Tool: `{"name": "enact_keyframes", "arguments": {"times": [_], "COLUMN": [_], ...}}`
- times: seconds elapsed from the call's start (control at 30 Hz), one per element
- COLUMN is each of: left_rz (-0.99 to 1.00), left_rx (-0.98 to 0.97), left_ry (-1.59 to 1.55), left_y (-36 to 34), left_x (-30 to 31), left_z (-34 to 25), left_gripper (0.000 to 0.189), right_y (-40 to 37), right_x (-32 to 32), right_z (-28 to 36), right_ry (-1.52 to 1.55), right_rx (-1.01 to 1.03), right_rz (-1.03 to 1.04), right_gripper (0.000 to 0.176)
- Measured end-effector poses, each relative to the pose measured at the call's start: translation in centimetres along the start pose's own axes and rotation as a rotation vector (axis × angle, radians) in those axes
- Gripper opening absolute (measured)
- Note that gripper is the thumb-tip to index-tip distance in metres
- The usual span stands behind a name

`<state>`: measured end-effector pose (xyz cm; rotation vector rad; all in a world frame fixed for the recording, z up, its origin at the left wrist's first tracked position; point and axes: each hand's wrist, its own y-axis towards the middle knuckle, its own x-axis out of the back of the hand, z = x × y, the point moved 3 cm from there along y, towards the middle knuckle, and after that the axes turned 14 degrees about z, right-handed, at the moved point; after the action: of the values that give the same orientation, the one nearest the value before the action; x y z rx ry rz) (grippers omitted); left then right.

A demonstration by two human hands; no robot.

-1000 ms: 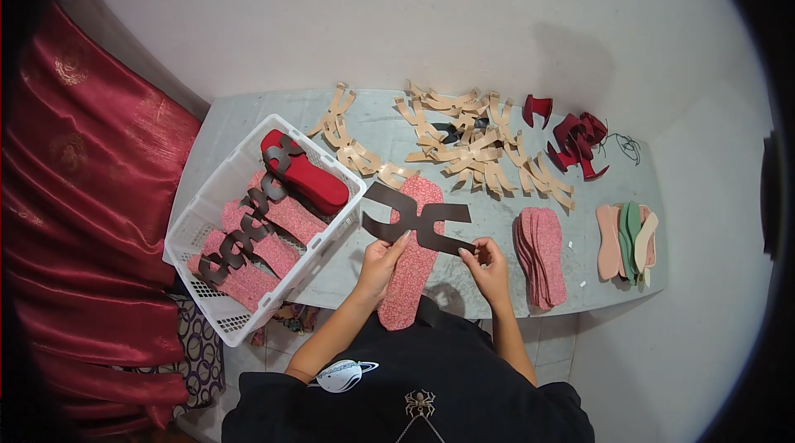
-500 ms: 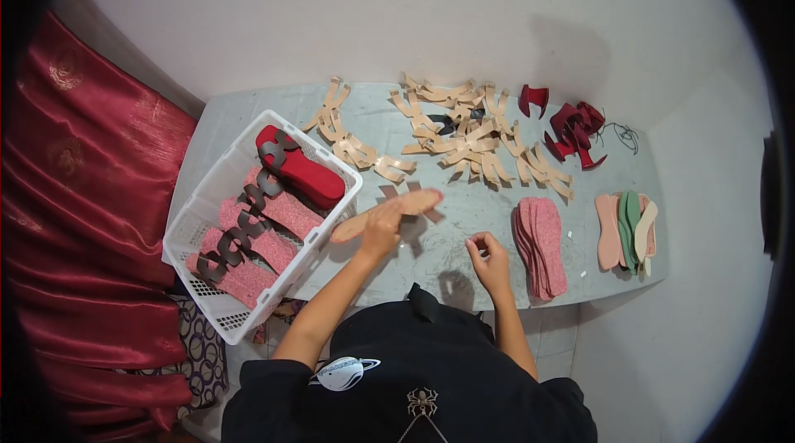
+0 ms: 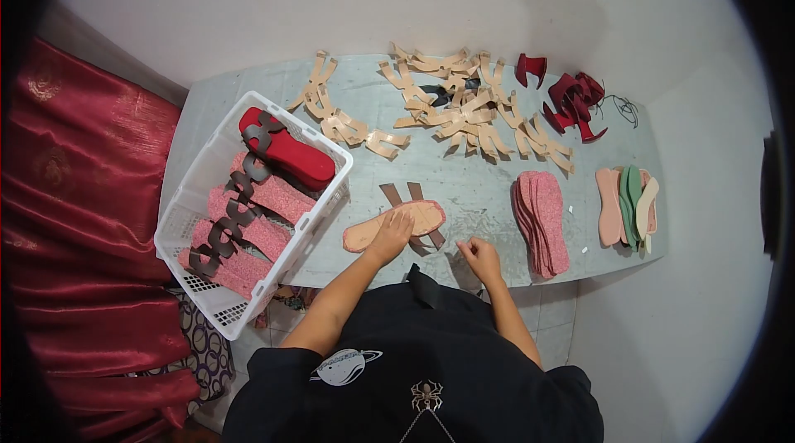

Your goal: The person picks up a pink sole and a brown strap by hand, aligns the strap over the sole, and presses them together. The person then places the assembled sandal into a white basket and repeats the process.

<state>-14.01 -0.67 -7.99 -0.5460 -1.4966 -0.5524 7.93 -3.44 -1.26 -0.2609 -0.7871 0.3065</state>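
My left hand (image 3: 392,234) lies flat with stretched fingers on a tan sandal sole (image 3: 364,233) with a pink edge. Dark brown crossed straps (image 3: 415,190) stick out from beneath this sole on both sides, the sole resting on top of them. To the right, just over the table's front edge, my right hand (image 3: 480,261) is closed, its fingertips pressed together. Whether anything small is between those fingers cannot be made out.
At left, a white basket (image 3: 302,232) holds pink and red sandals with brown straps. Tan straps (image 3: 464,116) and dark red straps (image 3: 571,103) lie at the back. Stacked pink soles (image 3: 542,223) and green, peach and cream soles (image 3: 629,203) are at right.
The sole, tilted in my left hand before, now lies down on the brown straps, and that hand has flattened on it. My right hand's fingers have drawn closer together.
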Motion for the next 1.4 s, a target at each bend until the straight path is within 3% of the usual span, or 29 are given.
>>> {"name": "enact_keyframes", "arguments": {"times": [0.1, 0.3, 0.47, 0.6, 0.67, 0.77, 1.0, 1.27, 1.4], "left_rz": [0.054, 0.118, 0.084, 0.09, 0.102, 0.113, 0.183, 0.181, 0.206], "left_rx": [-0.039, -0.056, 0.153, 0.156, 0.13, 0.135, 0.184, 0.157, 0.163], "left_ry": [-0.073, -0.393, -0.452, -0.407, -0.384, -0.406, -0.41, -0.368, -0.359], "left_y": [-0.3, -0.7, -0.4, -0.8, -0.9, -1.0, -0.9, -0.8, -0.8], "left_x": [1.3, 2.3, 1.8, 2.7, 2.4, 2.1, 1.9, 1.4, 1.2], "left_z": [0.4, 1.3, 0.2, -0.2, -0.2, -0.3, -0.9, -1.0, -1.0], "left_gripper": [0.045, 0.049, 0.064, 0.075, 0.081, 0.086, 0.083, 0.076, 0.073], "right_y": [0.6, 1.9, 2.4, 2.6, 3.2, 3.9, 4.2, 4.2, 4.6], "right_x": [-0.9, -2.7, -2.9, -3.3, -4.4, -5.6, -6.2, -5.3, -5.7], "right_z": [-1.0, -1.6, -1.0, -1.3, -2.5, -3.3, -3.4, -2.1, -2.2], "right_ry": [-0.033, 0.022, -0.13, -0.064, 0.232, 0.35, 0.447, 0.766, 0.758], "right_rx": [-0.065, 0.248, 0.373, 0.364, 0.154, 0.093, 0.088, -0.102, 0.021], "right_rz": [0.041, 0.009, 0.039, 0.047, 0.207, 0.242, 0.359, 0.376, 0.391], "right_gripper": [0.031, 0.016, 0.016, 0.021, 0.027, 0.032, 0.038, 0.035, 0.035]}}
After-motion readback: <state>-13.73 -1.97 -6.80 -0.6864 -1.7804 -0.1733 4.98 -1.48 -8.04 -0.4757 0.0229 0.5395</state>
